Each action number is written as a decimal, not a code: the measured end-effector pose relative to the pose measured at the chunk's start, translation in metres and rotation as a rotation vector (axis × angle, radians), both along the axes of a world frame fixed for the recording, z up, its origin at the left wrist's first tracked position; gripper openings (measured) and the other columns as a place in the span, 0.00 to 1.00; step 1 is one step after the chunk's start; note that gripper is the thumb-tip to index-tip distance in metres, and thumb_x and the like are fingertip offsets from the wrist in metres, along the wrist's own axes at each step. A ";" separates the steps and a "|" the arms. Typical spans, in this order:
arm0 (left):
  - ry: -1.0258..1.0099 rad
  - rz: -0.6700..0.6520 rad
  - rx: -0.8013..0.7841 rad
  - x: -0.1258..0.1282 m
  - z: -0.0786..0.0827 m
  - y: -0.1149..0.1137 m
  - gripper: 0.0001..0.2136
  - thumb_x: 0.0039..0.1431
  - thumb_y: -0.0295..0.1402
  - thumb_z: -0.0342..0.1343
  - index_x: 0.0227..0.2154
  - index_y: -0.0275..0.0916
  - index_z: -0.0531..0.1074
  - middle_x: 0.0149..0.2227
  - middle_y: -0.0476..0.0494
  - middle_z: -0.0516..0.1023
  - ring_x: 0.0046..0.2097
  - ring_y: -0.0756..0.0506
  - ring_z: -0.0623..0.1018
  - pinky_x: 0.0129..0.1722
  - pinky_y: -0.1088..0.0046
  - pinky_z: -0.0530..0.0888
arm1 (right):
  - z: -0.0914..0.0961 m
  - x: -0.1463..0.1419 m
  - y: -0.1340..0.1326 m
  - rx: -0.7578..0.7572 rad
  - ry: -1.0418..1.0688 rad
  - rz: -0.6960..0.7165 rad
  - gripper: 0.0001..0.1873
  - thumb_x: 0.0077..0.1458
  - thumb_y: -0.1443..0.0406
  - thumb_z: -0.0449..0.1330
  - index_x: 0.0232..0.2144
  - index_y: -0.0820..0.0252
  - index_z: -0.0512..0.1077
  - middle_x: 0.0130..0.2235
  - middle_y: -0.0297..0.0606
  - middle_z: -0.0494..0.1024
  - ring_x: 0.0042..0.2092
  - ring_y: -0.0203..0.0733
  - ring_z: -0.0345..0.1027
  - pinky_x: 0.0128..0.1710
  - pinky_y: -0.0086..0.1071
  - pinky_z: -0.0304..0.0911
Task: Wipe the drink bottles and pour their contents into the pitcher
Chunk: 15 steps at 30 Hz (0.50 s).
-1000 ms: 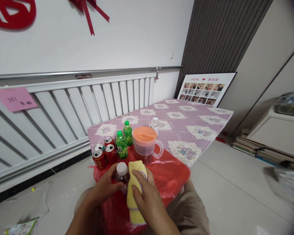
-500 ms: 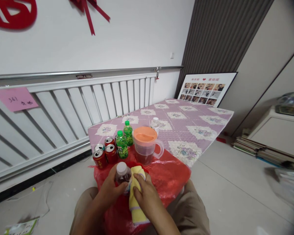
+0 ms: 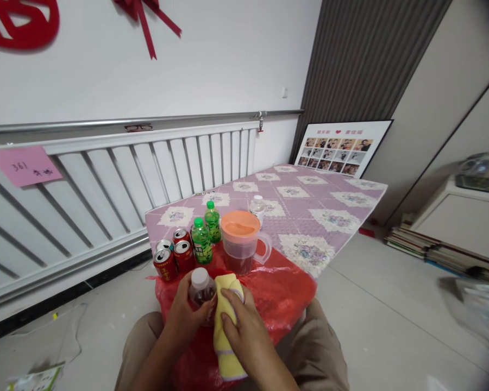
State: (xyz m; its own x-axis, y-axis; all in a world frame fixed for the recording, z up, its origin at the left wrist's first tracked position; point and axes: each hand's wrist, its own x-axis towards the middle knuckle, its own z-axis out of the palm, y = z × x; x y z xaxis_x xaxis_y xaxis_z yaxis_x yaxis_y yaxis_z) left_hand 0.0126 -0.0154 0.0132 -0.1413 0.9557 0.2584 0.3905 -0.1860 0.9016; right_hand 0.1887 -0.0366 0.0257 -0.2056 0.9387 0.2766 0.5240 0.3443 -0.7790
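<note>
My left hand (image 3: 187, 309) is closed round a clear plastic bottle (image 3: 201, 288) with a white cap, which stands upright or nearly so over the red plastic sheet (image 3: 285, 293). In my right hand (image 3: 244, 320) is a folded yellow cloth (image 3: 227, 345), held just right of the bottle. Whether the cloth touches the bottle I cannot tell. Beyond my hands stands a clear pitcher (image 3: 240, 247) with an orange lid and dark liquid low inside.
Green-capped bottles (image 3: 202, 241) and several red drink cans (image 3: 165, 263) stand left of the pitcher. Behind it is another white-capped bottle (image 3: 257, 207). A flowered cloth (image 3: 293, 193) covers the surface at the back, along a white radiator (image 3: 187, 163).
The bottle has shifted slightly left and its side has turned a little in my left hand. The yellow cloth is now a bit apart from it and slightly lower.
</note>
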 end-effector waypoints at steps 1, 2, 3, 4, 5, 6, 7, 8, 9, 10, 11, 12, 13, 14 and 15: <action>-0.033 -0.035 -0.024 -0.003 0.000 0.000 0.30 0.49 0.32 0.62 0.56 0.39 0.60 0.54 0.38 0.71 0.56 0.37 0.72 0.58 0.56 0.67 | 0.002 0.000 -0.002 0.002 0.001 0.002 0.26 0.54 0.73 0.53 0.55 0.56 0.68 0.59 0.47 0.62 0.58 0.46 0.65 0.59 0.39 0.62; -0.058 -0.067 -0.048 -0.006 0.000 0.001 0.30 0.49 0.32 0.62 0.56 0.39 0.59 0.55 0.37 0.71 0.56 0.37 0.72 0.58 0.56 0.67 | 0.004 0.000 -0.003 0.006 -0.002 0.002 0.26 0.55 0.73 0.53 0.56 0.56 0.68 0.59 0.47 0.62 0.58 0.47 0.65 0.58 0.39 0.62; -0.073 -0.098 -0.070 -0.008 0.000 0.001 0.30 0.50 0.31 0.62 0.56 0.39 0.59 0.55 0.37 0.71 0.56 0.37 0.72 0.57 0.57 0.68 | 0.006 0.000 -0.004 0.010 -0.010 0.003 0.26 0.55 0.73 0.53 0.56 0.55 0.68 0.60 0.47 0.62 0.58 0.47 0.65 0.58 0.40 0.63; -0.077 -0.119 -0.086 -0.010 0.000 0.001 0.29 0.50 0.31 0.62 0.55 0.38 0.60 0.54 0.37 0.72 0.55 0.37 0.73 0.57 0.57 0.68 | 0.008 -0.001 -0.005 0.017 -0.023 0.006 0.26 0.55 0.73 0.53 0.56 0.55 0.68 0.60 0.47 0.61 0.58 0.48 0.64 0.58 0.41 0.63; -0.072 -0.137 -0.096 -0.012 0.001 0.001 0.29 0.49 0.30 0.62 0.55 0.38 0.60 0.54 0.37 0.72 0.55 0.37 0.73 0.57 0.57 0.68 | 0.010 -0.002 -0.005 0.023 -0.042 0.009 0.27 0.54 0.73 0.53 0.56 0.54 0.68 0.61 0.47 0.61 0.59 0.49 0.63 0.58 0.41 0.63; -0.063 -0.150 -0.099 -0.013 0.001 0.000 0.28 0.49 0.30 0.61 0.54 0.37 0.61 0.54 0.37 0.72 0.54 0.37 0.73 0.56 0.57 0.69 | 0.013 -0.003 -0.005 0.031 -0.065 0.013 0.28 0.53 0.74 0.54 0.56 0.54 0.68 0.61 0.47 0.60 0.60 0.50 0.63 0.58 0.42 0.63; -0.054 -0.163 -0.099 -0.014 0.002 0.000 0.28 0.49 0.29 0.61 0.54 0.37 0.62 0.54 0.37 0.73 0.54 0.37 0.73 0.56 0.58 0.69 | 0.016 -0.004 -0.003 0.036 -0.090 0.018 0.28 0.52 0.75 0.54 0.55 0.54 0.69 0.62 0.47 0.60 0.60 0.51 0.62 0.58 0.43 0.62; -0.050 -0.175 -0.097 -0.014 0.003 0.000 0.28 0.49 0.29 0.61 0.54 0.37 0.62 0.54 0.37 0.73 0.54 0.37 0.73 0.56 0.58 0.69 | 0.020 -0.006 0.000 0.038 -0.115 0.024 0.29 0.50 0.76 0.55 0.54 0.54 0.70 0.63 0.46 0.59 0.60 0.51 0.61 0.57 0.44 0.62; -0.055 -0.188 -0.094 -0.015 0.004 0.000 0.28 0.49 0.29 0.60 0.54 0.37 0.62 0.54 0.37 0.73 0.55 0.37 0.73 0.56 0.58 0.69 | 0.024 -0.007 0.004 0.036 -0.138 0.031 0.29 0.49 0.77 0.55 0.53 0.53 0.71 0.63 0.46 0.59 0.60 0.51 0.62 0.57 0.44 0.63; -0.066 -0.204 -0.093 -0.015 0.004 0.000 0.28 0.49 0.29 0.60 0.55 0.37 0.62 0.54 0.37 0.73 0.55 0.37 0.72 0.57 0.58 0.69 | 0.029 -0.008 0.009 0.033 -0.156 0.041 0.30 0.48 0.78 0.55 0.51 0.53 0.72 0.63 0.45 0.60 0.59 0.51 0.62 0.56 0.43 0.63; -0.078 -0.222 -0.093 -0.015 0.005 0.001 0.28 0.49 0.29 0.60 0.55 0.37 0.61 0.54 0.37 0.72 0.55 0.37 0.72 0.57 0.58 0.69 | 0.034 -0.009 0.014 0.032 -0.169 0.052 0.30 0.47 0.79 0.54 0.50 0.52 0.73 0.63 0.43 0.61 0.59 0.50 0.63 0.56 0.43 0.63; -0.090 -0.237 -0.093 -0.016 0.005 0.001 0.29 0.49 0.29 0.60 0.56 0.37 0.61 0.54 0.37 0.72 0.56 0.37 0.72 0.57 0.58 0.68 | 0.039 -0.010 0.021 0.031 -0.178 0.067 0.30 0.46 0.79 0.54 0.50 0.51 0.73 0.62 0.42 0.62 0.58 0.48 0.64 0.56 0.42 0.63; -0.098 -0.248 -0.092 -0.016 0.004 0.001 0.29 0.50 0.30 0.60 0.56 0.36 0.60 0.55 0.36 0.72 0.56 0.36 0.72 0.58 0.58 0.68 | 0.042 -0.010 0.028 0.029 -0.186 0.085 0.31 0.45 0.80 0.54 0.49 0.51 0.73 0.61 0.40 0.64 0.57 0.47 0.64 0.55 0.41 0.62; -0.102 -0.254 -0.087 -0.017 0.004 0.002 0.29 0.50 0.30 0.60 0.56 0.36 0.60 0.55 0.35 0.71 0.56 0.36 0.72 0.58 0.57 0.68 | 0.044 -0.011 0.035 0.027 -0.193 0.105 0.31 0.45 0.80 0.53 0.49 0.51 0.73 0.60 0.40 0.65 0.56 0.46 0.65 0.55 0.39 0.62; -0.100 -0.258 -0.084 -0.017 0.004 0.002 0.29 0.50 0.29 0.60 0.56 0.36 0.60 0.55 0.35 0.71 0.56 0.36 0.72 0.59 0.57 0.67 | 0.045 -0.011 0.041 0.024 -0.199 0.122 0.31 0.46 0.80 0.53 0.50 0.51 0.73 0.59 0.40 0.67 0.55 0.45 0.66 0.55 0.38 0.62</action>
